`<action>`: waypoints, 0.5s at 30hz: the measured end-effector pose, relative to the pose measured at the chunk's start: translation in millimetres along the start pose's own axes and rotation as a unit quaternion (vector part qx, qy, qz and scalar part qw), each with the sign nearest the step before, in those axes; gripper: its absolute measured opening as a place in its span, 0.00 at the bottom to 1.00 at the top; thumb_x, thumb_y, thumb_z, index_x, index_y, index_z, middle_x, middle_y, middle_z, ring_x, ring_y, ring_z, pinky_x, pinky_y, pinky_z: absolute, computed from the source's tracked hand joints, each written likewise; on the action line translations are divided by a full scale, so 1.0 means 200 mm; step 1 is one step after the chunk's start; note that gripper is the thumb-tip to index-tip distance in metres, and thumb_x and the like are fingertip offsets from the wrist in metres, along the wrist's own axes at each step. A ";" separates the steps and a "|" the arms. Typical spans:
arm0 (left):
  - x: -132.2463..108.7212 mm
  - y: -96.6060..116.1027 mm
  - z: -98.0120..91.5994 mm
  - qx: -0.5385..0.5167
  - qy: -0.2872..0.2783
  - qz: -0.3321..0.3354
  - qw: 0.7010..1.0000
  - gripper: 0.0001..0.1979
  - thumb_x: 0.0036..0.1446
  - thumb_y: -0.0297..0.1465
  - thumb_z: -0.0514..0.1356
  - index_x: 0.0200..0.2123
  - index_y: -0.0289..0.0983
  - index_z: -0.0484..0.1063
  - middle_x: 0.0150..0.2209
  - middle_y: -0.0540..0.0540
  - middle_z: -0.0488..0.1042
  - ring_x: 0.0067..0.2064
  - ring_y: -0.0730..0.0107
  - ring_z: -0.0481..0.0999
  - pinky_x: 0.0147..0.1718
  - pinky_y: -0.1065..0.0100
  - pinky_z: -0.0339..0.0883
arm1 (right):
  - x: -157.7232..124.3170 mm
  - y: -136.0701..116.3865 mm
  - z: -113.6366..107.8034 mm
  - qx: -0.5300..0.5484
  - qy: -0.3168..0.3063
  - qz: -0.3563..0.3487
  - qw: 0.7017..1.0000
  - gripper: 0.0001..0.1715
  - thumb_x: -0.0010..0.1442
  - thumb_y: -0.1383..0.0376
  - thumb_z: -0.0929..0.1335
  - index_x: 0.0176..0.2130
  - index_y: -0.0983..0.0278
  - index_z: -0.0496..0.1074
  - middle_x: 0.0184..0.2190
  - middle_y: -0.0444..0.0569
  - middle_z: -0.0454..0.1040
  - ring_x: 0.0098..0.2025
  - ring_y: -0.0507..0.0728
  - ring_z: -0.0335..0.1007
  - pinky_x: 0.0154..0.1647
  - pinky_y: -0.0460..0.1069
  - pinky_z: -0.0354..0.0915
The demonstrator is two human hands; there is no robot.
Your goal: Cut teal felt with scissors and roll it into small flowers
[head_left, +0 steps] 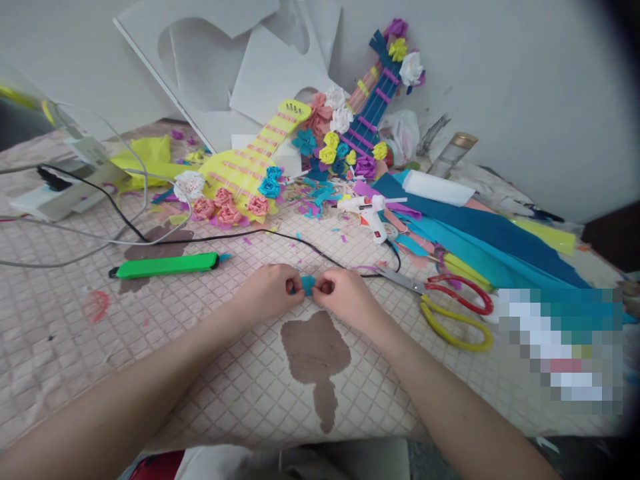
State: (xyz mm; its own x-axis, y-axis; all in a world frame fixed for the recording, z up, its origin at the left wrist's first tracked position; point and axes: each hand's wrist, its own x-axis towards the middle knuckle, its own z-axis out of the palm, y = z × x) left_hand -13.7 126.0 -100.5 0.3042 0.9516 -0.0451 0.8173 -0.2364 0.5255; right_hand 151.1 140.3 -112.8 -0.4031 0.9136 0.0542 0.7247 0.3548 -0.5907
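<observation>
A small piece of blue crepe paper (308, 285) is stretched between my two hands, low over the tablecloth. My left hand (277, 288) pinches its left end between thumb and fingers. At its right end, my right hand (345, 293) has the same kind of pinch. Just below the hands is a brown, torn-looking patch (316, 348) in the quilted cloth. To the right of my right hand lie scissors (425, 288) with one red and one yellow handle loop. A green utility knife (167, 266) rests to the left of my left hand.
A white glue gun (367, 215) lies behind the hands, its black cord (260, 232) running left to a power strip (60, 193). Flower-decorated yellow (240, 170) and blue (367, 123) paper guitars stand at the back. Blue paper sheets (480, 233) and scraps spread rightward.
</observation>
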 end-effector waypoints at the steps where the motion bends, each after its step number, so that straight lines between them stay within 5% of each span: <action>1: 0.00 0.00 0.00 0.000 0.000 -0.001 1.000 0.05 0.44 0.28 0.54 0.20 0.37 0.66 0.20 0.52 0.66 0.23 0.75 0.62 0.23 0.71 0.53 | 0.00 0.00 0.00 -0.003 0.000 0.001 1.000 0.06 0.47 0.70 0.67 0.20 0.64 0.69 0.19 0.43 0.69 0.23 0.50 0.62 0.25 0.44 0.55; 15: -0.01 0.01 0.00 -0.008 0.001 -0.021 1.000 0.02 0.44 0.29 0.54 0.22 0.37 0.65 0.21 0.52 0.65 0.23 0.74 0.63 0.23 0.71 0.51 | 0.00 0.00 0.00 0.008 0.006 0.007 1.000 0.06 0.45 0.71 0.67 0.21 0.64 0.64 0.18 0.40 0.66 0.22 0.49 0.59 0.23 0.44 0.53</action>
State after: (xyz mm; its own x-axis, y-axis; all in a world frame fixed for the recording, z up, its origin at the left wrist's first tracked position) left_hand -12.7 124.7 -98.5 0.2684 0.9611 -0.0652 0.8219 -0.1932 0.5359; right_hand 150.9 139.4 -113.5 -0.3858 0.9209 0.0557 0.7217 0.3389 -0.6035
